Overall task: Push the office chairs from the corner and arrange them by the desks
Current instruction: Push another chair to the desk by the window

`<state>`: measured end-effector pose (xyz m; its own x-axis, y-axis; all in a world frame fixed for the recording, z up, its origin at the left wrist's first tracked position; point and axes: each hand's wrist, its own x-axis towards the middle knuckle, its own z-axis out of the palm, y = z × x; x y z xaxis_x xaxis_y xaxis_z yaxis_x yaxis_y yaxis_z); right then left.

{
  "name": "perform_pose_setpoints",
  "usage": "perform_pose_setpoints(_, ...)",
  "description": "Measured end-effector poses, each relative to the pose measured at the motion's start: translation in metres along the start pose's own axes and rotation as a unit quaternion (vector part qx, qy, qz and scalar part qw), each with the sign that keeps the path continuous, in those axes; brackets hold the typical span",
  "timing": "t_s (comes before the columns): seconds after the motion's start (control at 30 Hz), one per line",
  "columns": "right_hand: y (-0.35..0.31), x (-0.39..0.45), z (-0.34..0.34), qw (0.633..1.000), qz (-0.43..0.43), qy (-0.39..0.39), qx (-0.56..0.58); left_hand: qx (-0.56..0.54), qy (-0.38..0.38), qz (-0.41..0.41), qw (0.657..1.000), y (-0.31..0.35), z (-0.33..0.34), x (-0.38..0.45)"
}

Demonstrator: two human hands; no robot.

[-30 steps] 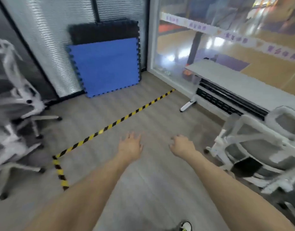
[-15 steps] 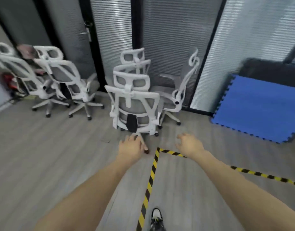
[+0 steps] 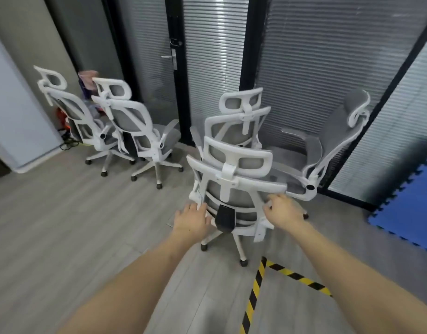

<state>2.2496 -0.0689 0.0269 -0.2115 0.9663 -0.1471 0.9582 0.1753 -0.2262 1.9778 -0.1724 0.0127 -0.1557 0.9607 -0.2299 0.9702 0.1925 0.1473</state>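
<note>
The nearest chair (image 3: 234,189), white-framed with grey mesh, is touched by the left hand (image 3: 190,221), fingers released; its frame is grasped by the right hand (image 3: 283,212).

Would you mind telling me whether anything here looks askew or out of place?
Yes: the chair on the right sits sideways, unlike the others with backs to the camera. Some clutter also sits in the corner behind the left chairs.

Two bare forearms enter from 6 o'clock, sleeveless as far as the frame edge shows. Left hand (image 3: 192,221) and right hand (image 3: 283,212): no gloves, rings, watch or wristband visible. The rest of the person lies outside the view.
</note>
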Motion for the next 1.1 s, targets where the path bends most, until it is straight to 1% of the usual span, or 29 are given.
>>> perform_pose_setpoints(0.13,0.0,0.048,0.007,1.0,0.029,-0.01,0.001,0.022,-0.013,0.019,0.999,-0.015,-0.005,0.064)
perform_pose_setpoints(0.3,-0.021,0.091,0.021,0.998,0.061,-0.03,-0.012,0.018,-0.024,0.068,0.997,-0.038,-0.013,0.151)
perform_pose_setpoints(0.4,-0.036,0.112,0.034,0.995,0.081,-0.05,-0.001,0.024,-0.034,0.103,0.994,-0.055,-0.019,0.199)
perform_pose_setpoints(0.47,-0.045,0.124,0.045,0.994,0.095,-0.047,0.004,0.041,-0.046,0.124,0.99,-0.068,-0.023,0.227)
perform_pose_setpoints(0.57,-0.06,0.136,0.062,0.988,0.139,-0.064,0.033,0.065,-0.057,0.16,0.983,-0.09,-0.024,0.263)
perform_pose_setpoints(0.6,-0.064,0.137,0.07,0.985,0.155,-0.065,0.04,0.066,-0.064,0.172,0.981,-0.096,-0.023,0.271)
perform_pose_setpoints(0.7,-0.074,0.135,0.086,0.981,0.19,-0.035,0.025,0.068,-0.066,0.205,0.974,-0.112,-0.015,0.284)
perform_pose_setpoints(0.77,-0.08,0.132,0.086,0.978,0.207,-0.039,0.003,0.073,-0.065,0.22,0.971,-0.121,-0.011,0.288)
perform_pose_setpoints(0.87,-0.089,0.127,0.081,0.974,0.22,-0.051,-0.033,0.066,-0.083,0.229,0.968,-0.13,-0.013,0.286)
perform_pose_setpoints(0.97,-0.103,0.115,0.083,0.97,0.233,-0.05,-0.035,0.061,-0.101,0.24,0.964,-0.135,-0.019,0.279)
perform_pose_setpoints(1.1,-0.121,0.088,0.087,0.964,0.258,-0.052,-0.037,0.069,-0.099,0.264,0.957,-0.144,-0.016,0.26)
